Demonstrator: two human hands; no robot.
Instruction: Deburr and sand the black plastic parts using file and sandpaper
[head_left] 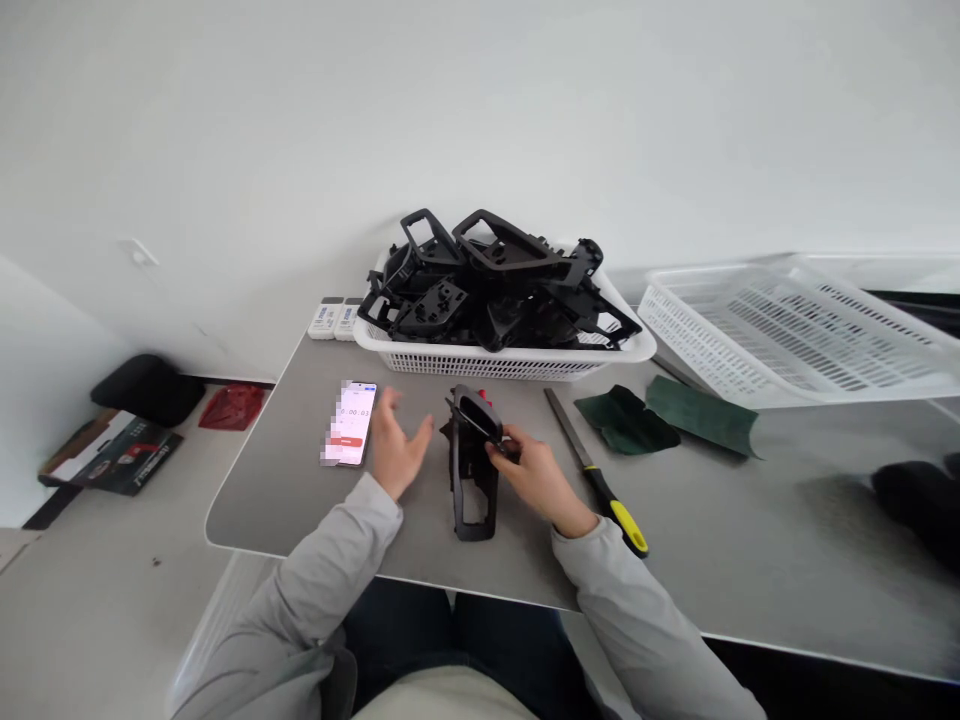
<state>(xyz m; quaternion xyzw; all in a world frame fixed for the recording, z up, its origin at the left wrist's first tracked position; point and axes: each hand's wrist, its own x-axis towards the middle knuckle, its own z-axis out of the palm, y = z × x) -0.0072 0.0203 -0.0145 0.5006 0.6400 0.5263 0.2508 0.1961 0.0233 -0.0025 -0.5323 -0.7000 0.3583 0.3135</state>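
Observation:
A black plastic frame (pixel 463 530) lies lengthwise on the grey table in front of me. Over its upper right side, my right hand (pixel 536 475) is closed on a slim dark tool, whose tip points up and left across the frame. My left hand (pixel 397 445) is to the left of the frame, fingers apart and holding nothing. Just left of it a phone (pixel 352 425) shows a running timer screen. Part of a small red thing (pixel 484 395) shows behind the frame's top end.
Behind, a white basket (pixel 480 363) is heaped with black plastic parts (pixel 502 290). A file with a black and yellow handle (pixel 619 515), green sheets (pixel 701 412) and a white basket (pixel 795 330) are on the right. Small white boxes (pixel 325 320) stand at back left.

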